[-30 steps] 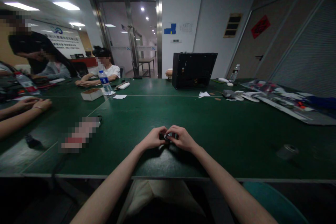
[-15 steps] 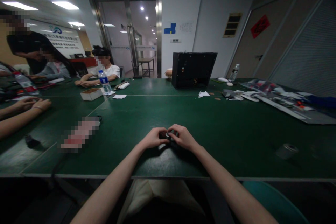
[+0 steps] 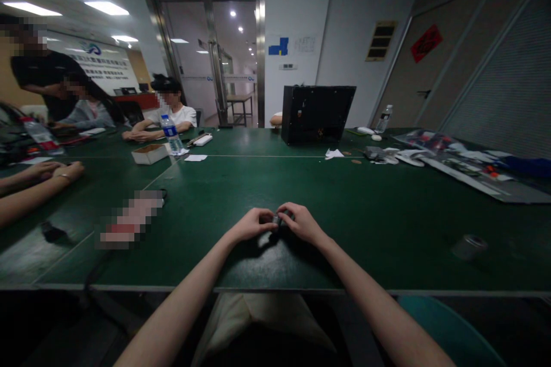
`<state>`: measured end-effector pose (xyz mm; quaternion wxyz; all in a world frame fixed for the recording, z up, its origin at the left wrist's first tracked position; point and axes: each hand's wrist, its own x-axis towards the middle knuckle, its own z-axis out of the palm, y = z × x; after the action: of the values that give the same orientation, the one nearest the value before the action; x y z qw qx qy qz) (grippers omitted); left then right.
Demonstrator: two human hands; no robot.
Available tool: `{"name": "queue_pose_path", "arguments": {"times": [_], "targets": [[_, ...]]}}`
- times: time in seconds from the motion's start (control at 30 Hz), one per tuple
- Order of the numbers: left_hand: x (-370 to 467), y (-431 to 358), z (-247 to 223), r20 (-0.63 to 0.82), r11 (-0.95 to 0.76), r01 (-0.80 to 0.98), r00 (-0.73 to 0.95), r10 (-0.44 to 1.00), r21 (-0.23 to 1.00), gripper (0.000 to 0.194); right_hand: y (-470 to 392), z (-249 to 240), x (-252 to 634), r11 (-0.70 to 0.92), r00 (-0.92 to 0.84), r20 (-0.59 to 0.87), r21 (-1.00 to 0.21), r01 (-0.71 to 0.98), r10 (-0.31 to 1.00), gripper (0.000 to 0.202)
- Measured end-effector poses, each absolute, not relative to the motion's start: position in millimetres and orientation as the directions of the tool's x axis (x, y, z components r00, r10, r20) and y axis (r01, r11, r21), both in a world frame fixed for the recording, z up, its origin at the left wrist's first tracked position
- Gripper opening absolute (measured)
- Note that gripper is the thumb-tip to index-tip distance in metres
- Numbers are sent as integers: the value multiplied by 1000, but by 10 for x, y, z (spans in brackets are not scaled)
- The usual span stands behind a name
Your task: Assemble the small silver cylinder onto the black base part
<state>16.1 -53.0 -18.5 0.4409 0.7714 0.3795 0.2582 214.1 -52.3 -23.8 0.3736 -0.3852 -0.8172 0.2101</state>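
Near the front middle of the green table (image 3: 206,195), my left hand (image 3: 253,224) and my right hand (image 3: 301,221) meet at the fingertips. Between them is a small grey metal part (image 3: 276,219), pinched from both sides. Fingers cover much of it, so its full shape is hidden. A grey metal cylinder (image 3: 470,247) lies on the table to the far right of my right hand.
To the left are a blurred pinkish object (image 3: 133,221), a small black object (image 3: 52,231) and another person's hands (image 3: 60,173). Farther back stand a black box (image 3: 317,114), a water bottle (image 3: 171,135) and a white tray (image 3: 150,155). Panels with loose parts (image 3: 477,175) lie right.
The small metal part has tilted between my fingertips, and its round end no longer faces up as clearly. My fingers have shifted slightly around it.
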Motion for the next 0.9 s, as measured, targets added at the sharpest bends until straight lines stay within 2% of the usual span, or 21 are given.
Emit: {"name": "queue_pose_path", "arguments": {"times": [0.43,0.57,0.63,0.77,0.9], "targets": [[119,-492,-152,38,-147,162,539,841,976,37,-582,-131,2151,595,-449,424,-714,368,786,27],[121,-491,-176,33,-100,99,532,846,990,36,-611,-134,2153,619,-498,420,-702,352,759,55],[131,-503,-174,24,-73,70,539,842,995,36,-609,-161,2146,634,-504,431,-688,353,748,63],[159,-536,-157,-3,-15,26,566,825,1000,36,-589,-218,2133,616,-487,423,-702,358,765,52],[183,-564,-141,-21,27,-2,579,815,1000,39,-581,-241,2135,598,-478,405,-708,375,779,50]]}}
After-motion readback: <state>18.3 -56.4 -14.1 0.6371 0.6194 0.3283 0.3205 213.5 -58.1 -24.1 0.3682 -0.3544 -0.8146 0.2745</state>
